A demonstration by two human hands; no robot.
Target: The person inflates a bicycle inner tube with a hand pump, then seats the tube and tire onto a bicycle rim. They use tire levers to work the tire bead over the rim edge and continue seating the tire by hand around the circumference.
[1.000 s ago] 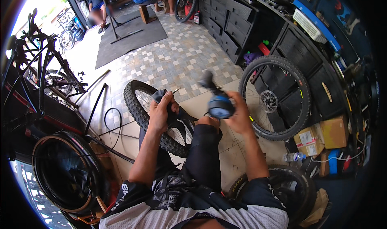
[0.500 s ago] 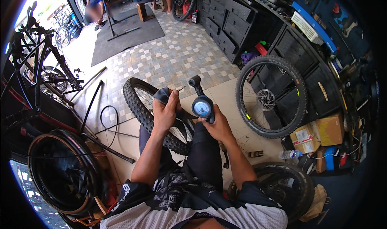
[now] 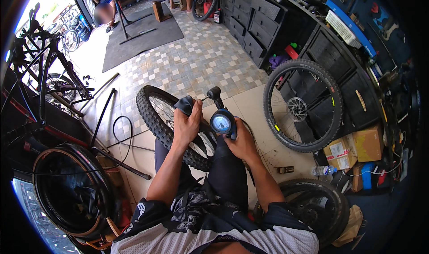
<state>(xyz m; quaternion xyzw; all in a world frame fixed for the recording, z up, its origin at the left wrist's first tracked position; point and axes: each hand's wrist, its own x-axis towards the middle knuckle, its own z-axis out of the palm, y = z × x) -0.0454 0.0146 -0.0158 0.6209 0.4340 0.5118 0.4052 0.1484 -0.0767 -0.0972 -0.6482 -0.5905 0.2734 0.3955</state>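
Observation:
My left hand [image 3: 187, 124] is closed around a black bicycle inner tube [image 3: 183, 104], pinching it near its thin valve stem [image 3: 203, 99]. More of the tube hangs below, above my knees. In my right hand [image 3: 241, 140] is a pressure gauge [image 3: 222, 122] with a round light dial and a black neck. The angled head [image 3: 213, 92] of the gauge points left, its opening very close to the valve tip; whether they touch I cannot tell. Beneath my hands a knobbly bicycle tyre on a spoked wheel [image 3: 151, 113] leans by my left leg.
Another wheel [image 3: 271, 103] leans against black drawers at right. A wheel [image 3: 333, 200] lies at lower right near cardboard boxes [image 3: 368, 143] and a plastic bottle [image 3: 322, 170]. Stacked tyres [image 3: 40, 187], a black hose [image 3: 130, 133] and a bike frame [image 3: 42, 75] are left. Two people sit far back.
My right hand has brought the gauge slightly left, and its head has come down and left to the valve. My left hand has shifted slightly right, tube still held.

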